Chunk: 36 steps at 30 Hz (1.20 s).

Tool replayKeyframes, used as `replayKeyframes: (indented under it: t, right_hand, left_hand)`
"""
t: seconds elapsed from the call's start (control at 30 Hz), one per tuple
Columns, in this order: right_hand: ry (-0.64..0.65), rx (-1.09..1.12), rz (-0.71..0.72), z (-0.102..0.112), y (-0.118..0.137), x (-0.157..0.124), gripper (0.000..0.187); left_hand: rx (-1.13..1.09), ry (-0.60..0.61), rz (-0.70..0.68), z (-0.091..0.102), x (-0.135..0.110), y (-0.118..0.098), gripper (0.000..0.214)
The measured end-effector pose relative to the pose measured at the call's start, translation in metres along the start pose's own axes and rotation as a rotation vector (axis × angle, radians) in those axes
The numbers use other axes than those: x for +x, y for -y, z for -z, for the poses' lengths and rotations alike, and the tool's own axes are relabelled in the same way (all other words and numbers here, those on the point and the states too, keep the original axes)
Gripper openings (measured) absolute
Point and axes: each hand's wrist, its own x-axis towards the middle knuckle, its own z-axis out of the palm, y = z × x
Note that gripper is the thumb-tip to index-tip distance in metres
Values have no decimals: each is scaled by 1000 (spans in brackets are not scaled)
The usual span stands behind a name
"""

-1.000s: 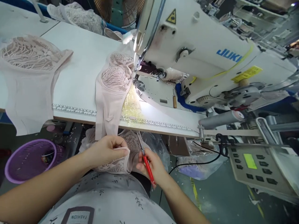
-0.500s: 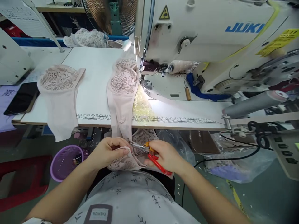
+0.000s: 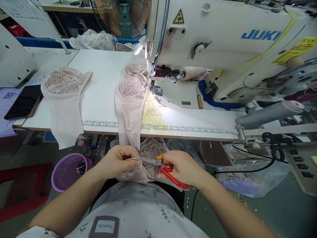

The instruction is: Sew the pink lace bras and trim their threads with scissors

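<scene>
My left hand (image 3: 123, 162) pinches the edge of a pale pink lace bra piece (image 3: 135, 174) over my lap. In my right hand (image 3: 182, 167) are scissors (image 3: 174, 178) with red and yellow handles. Their blades point left and lie against the fabric, close to my left fingertips; whether they cut into it I cannot tell. From the sewing machine's needle area a chain of lace bra pieces (image 3: 130, 105) runs down over the table edge towards my hands. Farther left, a separate lace cup piece (image 3: 66, 99) lies on the table and overhangs its front edge.
A white JUKI sewing machine (image 3: 218, 39) stands over the table (image 3: 104, 72), which has a printed ruler (image 3: 183, 128) along its front. At the left lies a phone (image 3: 24, 101). Below are a purple basket (image 3: 65, 172) and a red stool (image 3: 32, 195). A screwdriver-like tool (image 3: 199, 99) rests by the machine.
The scissors have turned to lie flatter, their blades now closer together along the fabric edge, and my right hand has shifted slightly right. My left hand keeps its pinch. The camera view has shifted a little.
</scene>
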Motion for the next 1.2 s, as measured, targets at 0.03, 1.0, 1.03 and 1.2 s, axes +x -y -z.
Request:
replayKeyframes:
  t: [0.03, 1.0, 1.03, 1.2]
  right_hand:
    - [-5, 9, 2, 0, 0, 0, 43]
    - [-202, 615, 54, -59, 21, 18, 26]
    - [-206, 607, 70, -58, 22, 19, 25]
    - [-174, 591, 67, -55, 26, 21, 22]
  left_hand:
    - [-2, -3, 2, 1, 0, 1, 19]
    - [276, -510, -204, 33, -48, 8, 2]
    - [277, -532, -184, 31, -50, 6, 3]
    - [263, -586, -125, 29, -57, 4, 8]
